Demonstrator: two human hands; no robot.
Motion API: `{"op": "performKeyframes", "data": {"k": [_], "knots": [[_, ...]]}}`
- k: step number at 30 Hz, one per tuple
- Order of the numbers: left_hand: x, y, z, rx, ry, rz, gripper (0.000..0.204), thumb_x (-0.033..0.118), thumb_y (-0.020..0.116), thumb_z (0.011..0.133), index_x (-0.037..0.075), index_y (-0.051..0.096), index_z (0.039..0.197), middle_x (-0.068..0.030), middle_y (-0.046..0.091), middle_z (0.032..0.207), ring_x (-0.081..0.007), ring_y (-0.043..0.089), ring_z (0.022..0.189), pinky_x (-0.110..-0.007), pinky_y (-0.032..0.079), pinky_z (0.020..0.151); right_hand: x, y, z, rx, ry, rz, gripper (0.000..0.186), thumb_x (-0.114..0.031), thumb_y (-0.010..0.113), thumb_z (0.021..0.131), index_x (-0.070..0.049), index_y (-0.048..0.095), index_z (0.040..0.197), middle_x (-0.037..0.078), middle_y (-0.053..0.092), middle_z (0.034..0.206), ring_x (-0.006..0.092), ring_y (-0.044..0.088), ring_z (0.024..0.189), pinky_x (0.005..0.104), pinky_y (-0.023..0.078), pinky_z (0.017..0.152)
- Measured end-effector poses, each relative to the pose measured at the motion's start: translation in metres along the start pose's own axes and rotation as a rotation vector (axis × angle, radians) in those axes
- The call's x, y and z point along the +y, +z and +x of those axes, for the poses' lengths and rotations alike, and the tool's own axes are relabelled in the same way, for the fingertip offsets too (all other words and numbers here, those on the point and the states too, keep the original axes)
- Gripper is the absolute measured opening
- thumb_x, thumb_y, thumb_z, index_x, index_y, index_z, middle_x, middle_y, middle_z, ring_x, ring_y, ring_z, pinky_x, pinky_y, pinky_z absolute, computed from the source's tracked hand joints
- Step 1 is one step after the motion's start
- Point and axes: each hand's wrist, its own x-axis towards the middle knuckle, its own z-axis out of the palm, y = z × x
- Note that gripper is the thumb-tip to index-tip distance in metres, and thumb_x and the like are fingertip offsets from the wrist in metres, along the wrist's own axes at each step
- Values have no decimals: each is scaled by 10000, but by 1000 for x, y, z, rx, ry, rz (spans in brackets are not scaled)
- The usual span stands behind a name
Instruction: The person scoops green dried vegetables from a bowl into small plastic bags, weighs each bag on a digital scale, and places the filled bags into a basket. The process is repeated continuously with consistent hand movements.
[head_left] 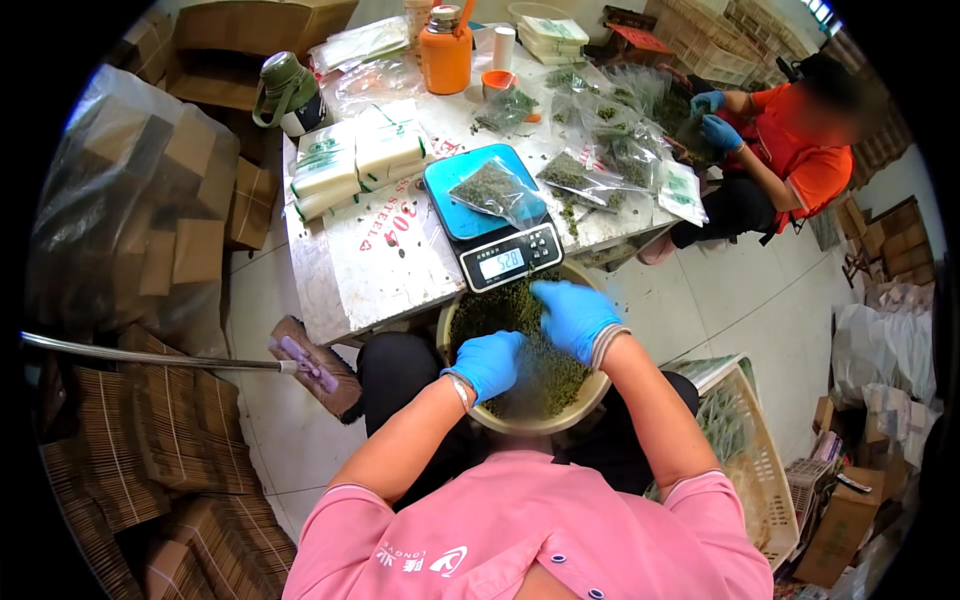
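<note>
Both my hands wear blue gloves over a cream basin [541, 427] of loose dried green herb [572, 382], held between my knees. My left hand [488, 365] is at the basin's left side, its fingers curled inward. On the right, my right hand [576, 319] reaches over the herb with its fingers drawn together. Whatever either hand grips is hidden. Just beyond the basin, at the table's edge, is a digital scale [512, 258] with a blue pan. A clear bag of green herb [490, 190] lies on that pan.
Stacked packaging bags [335, 160], an orange flask [446, 55] and herb-filled bags [590, 180] cover parts of the table [375, 270]. A co-worker in orange [800, 150] handles herb at its right. A broom [318, 372] is left of my knee; a crate [768, 455] stands at right.
</note>
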Motion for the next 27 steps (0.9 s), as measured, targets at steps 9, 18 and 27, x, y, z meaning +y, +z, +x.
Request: {"op": "performKeyframes", "data": {"k": [9, 18, 27], "knots": [[37, -30, 2, 131, 362, 182, 220, 278, 727, 793, 60, 707, 767, -94, 698, 993, -310, 656, 899, -427, 523, 782, -2, -70, 101, 730, -346, -435, 175, -140, 645, 808, -49, 679, 954, 153, 646, 786, 339, 661, 707, 426, 530, 626], [40, -46, 15, 350, 255, -821, 618, 89, 832, 730, 40, 551, 1279, -130, 684, 1086, -239, 671, 989, -340, 532, 867, -42, -120, 1, -81, -282, -312, 178, -264, 689, 804, -105, 711, 879, 175, 677, 848, 380, 664, 794, 464, 533, 714], [74, 19, 10, 135, 234, -1358, 672, -3, 799, 751, -1, 528, 1366, -61, 632, 1245, -127, 597, 1077, -283, 499, 941, 12, -52, -65, -239, -371, 162, 313, -377, 663, 814, -88, 721, 920, 188, 683, 853, 389, 639, 749, 439, 524, 730]]}}
